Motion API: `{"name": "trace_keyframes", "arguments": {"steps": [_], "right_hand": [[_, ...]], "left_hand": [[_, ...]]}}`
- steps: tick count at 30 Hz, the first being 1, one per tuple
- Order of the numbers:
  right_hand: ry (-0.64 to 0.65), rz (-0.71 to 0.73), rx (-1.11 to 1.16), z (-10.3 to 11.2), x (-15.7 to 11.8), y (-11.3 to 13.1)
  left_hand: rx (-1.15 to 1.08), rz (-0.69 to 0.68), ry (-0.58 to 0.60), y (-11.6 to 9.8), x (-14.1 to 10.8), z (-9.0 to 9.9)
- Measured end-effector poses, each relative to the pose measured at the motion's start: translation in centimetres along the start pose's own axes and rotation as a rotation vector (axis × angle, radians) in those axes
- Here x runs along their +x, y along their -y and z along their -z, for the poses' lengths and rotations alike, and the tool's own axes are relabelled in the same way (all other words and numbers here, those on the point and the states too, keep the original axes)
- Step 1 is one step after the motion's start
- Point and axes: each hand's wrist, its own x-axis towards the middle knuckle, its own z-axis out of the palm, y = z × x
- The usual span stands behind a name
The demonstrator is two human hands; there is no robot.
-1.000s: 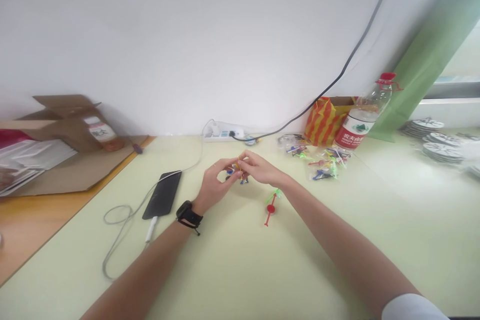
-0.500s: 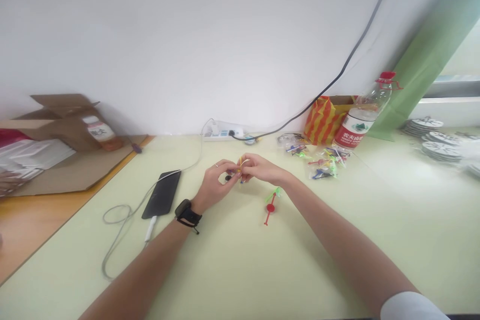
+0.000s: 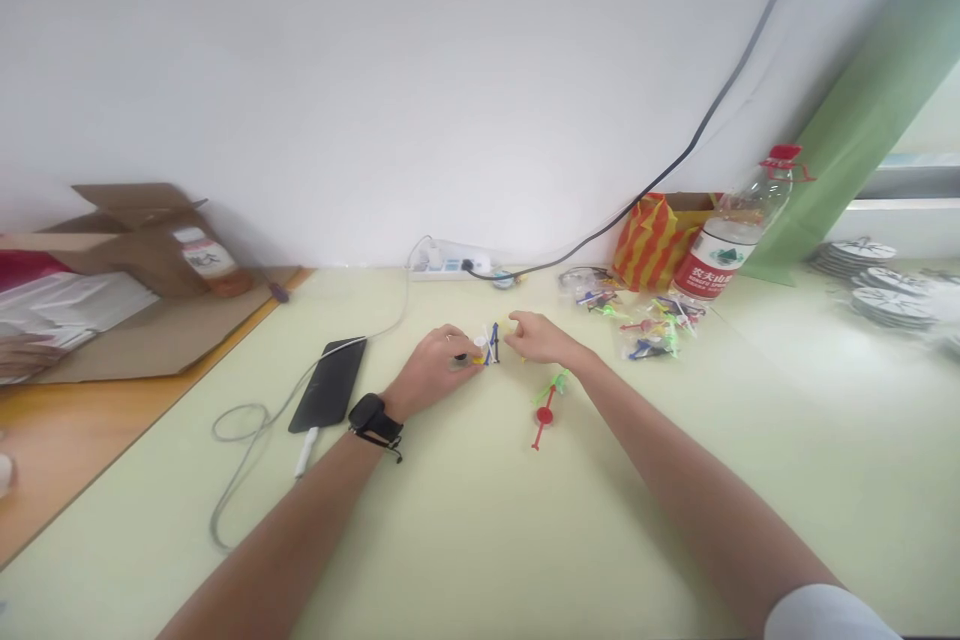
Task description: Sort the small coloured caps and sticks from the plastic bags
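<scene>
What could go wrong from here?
Small plastic parts at the left hand's fingertips could slip or tangle.
The right forearm might brush the red piece lying close by.
The left forearm could snag the white plug and tug the phone.

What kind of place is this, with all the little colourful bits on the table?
Probably a workroom or craft table: small coloured plastic pieces packed in clear bags, stacks of round white discs, and an open brown cardboard box suggest it.
</scene>
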Motion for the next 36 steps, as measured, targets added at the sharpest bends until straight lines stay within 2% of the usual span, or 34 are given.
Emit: {"name": "trace_keyframes", "arguments": {"steps": [6,12,18,21,24,26,29,33,36], "right_hand": [[0.06,0.133,-0.01,-0.9,-0.8,1.1],[0.075,0.293,-0.077,-1.4,-1.5,1.7],[0.088,0.271,-0.099,-2.1,-1.1,2.0],[0.12,0.29,-0.081,-0.8,-1.0,2.0],[0.184,0.316,-0.066,2.6,-1.5,1.8],[0.369,0.329,-0.05,5.2,-2.3,1.7],[0.539,0.2,-0.033,7.9,-3.4,1.5],[0.682,0.083,-0.138,8.3,-3.8,1.1],[0.64,0.058,-0.164,8.0,-3.5,0.4]], "left_hand": [[0.044,-0.07,-0.029,1.0,0.1,0.1],[0.012,-0.069,-0.001,1.4,-0.1,-0.9],[-0.032,-0.069,0.015,1.7,-0.1,-0.9],[-0.026,-0.036,0.027,1.8,-0.1,-0.9],[0.003,0.022,0.009,1.8,-0.1,-1.0],[0.02,0.048,-0.03,1.8,-0.1,-1.1],[0.023,0.06,-0.07,1.5,-0.2,-1.0],[0.02,0.045,-0.143,0.7,-0.1,-1.1],[0.031,0.017,-0.198,-0.3,0.1,-1.0]]}}
